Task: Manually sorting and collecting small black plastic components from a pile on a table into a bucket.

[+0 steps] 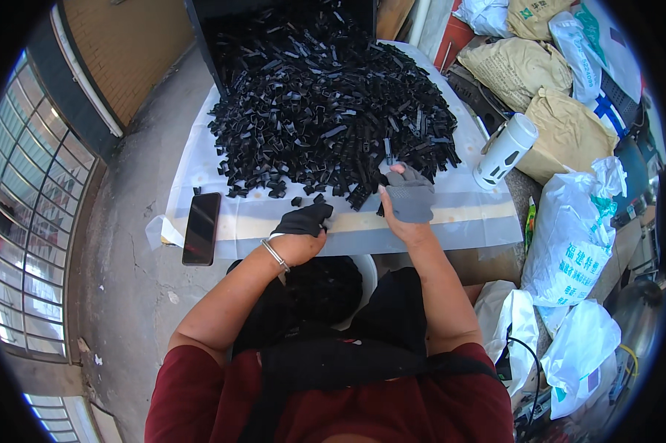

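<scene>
A large heap of small black plastic pieces (325, 111), some bent like clips and some in flat strips, spreads over the sheet-covered table (473, 214). My right hand (409, 198), in a grey fingerless glove, is at the heap's near right edge, its thumb and fingertips closed around black pieces there. Near the table's front edge, my left hand (303, 224) wears a black glove and a silver bangle. Its fingers are curled in, and what they hold is hidden. Below the table edge, between my legs, a white bucket (368, 277) contains a dark mass.
A black phone (201, 229) lies at the table's left edge. On the right side stands a white bottle with dark marks (505, 151). Beyond it are stacked brown and white sacks (569, 236). A dark open box (206, 44) is behind the heap; barred windows (34, 192) line the left.
</scene>
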{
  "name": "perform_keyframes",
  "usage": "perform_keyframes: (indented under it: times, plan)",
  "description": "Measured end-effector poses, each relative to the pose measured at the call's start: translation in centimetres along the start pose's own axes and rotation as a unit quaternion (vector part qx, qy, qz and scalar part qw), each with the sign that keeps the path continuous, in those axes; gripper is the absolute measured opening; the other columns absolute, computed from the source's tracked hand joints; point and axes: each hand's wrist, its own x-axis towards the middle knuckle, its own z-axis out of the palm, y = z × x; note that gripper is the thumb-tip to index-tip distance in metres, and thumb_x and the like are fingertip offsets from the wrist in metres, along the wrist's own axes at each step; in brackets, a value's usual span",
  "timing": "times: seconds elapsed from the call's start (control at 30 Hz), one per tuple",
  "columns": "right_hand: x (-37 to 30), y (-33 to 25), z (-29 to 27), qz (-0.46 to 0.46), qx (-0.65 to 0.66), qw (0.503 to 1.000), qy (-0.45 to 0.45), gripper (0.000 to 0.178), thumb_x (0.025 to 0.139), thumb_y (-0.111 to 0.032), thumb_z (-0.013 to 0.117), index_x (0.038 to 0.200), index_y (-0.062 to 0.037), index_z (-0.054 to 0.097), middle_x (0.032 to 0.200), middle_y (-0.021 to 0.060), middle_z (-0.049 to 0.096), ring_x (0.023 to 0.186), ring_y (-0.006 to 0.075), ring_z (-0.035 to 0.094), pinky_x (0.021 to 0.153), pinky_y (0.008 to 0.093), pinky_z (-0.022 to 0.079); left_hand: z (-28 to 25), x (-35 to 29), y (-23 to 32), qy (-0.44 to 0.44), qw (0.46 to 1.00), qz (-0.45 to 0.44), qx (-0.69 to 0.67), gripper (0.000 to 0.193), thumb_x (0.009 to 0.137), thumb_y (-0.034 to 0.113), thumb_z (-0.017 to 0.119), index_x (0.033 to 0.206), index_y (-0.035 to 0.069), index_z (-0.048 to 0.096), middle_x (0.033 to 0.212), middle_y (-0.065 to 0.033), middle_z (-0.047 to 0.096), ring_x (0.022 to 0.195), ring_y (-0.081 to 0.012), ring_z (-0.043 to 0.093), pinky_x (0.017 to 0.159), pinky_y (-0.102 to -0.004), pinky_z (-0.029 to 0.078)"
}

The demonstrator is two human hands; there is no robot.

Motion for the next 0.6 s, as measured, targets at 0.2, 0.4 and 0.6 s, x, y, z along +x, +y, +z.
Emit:
perform_keyframes:
  times: [0.2,0.4,0.6]
  plan:
    - [-2.7,-7.2,-3.2,0.025,0.293,0.920,-0.259,0.030,0.080,-0.020,0.058,0.107,-0.0060,0.056,0.104,0.0128,0.056,0.094,0.0288,0.053,0.083,0.0352,0.041,-3.3,-2.0,1.9,-0.133,0.974,-0.021,-0.183,0.051,0.072,0.010,0.058,0.121,0.007,0.044,0.091,-0.0128,0.061,0.076,-0.0189,0.060,0.068,-0.0291,0.048]
    - [-3.8,-9.1,-3.4,0.025,0.335,0.899,-0.281,0.033,0.078,-0.018,0.061,0.107,-0.0048,0.055,0.099,0.0145,0.057,0.090,0.0296,0.054,0.080,0.0352,0.042,-3.0,-3.1,1.6,-0.175,0.939,0.021,-0.296,0.064,0.070,0.018,0.063,0.128,0.009,0.036,0.096,-0.0169,0.060,0.083,-0.0323,0.059,0.072,-0.0317,0.048]
    - [-3.4,-11.5,-3.1,0.071,0.283,0.937,-0.194,0.022,0.077,-0.015,0.060,0.095,-0.0030,0.056,0.083,0.0126,0.058,0.075,0.0296,0.057,0.066,0.0364,0.044,3.7,-7.2,-1.1,-0.042,0.946,-0.086,-0.309,0.036,0.091,0.030,0.041,0.111,0.002,0.052,0.087,-0.0141,0.061,0.069,-0.0229,0.059,0.067,-0.0318,0.047]
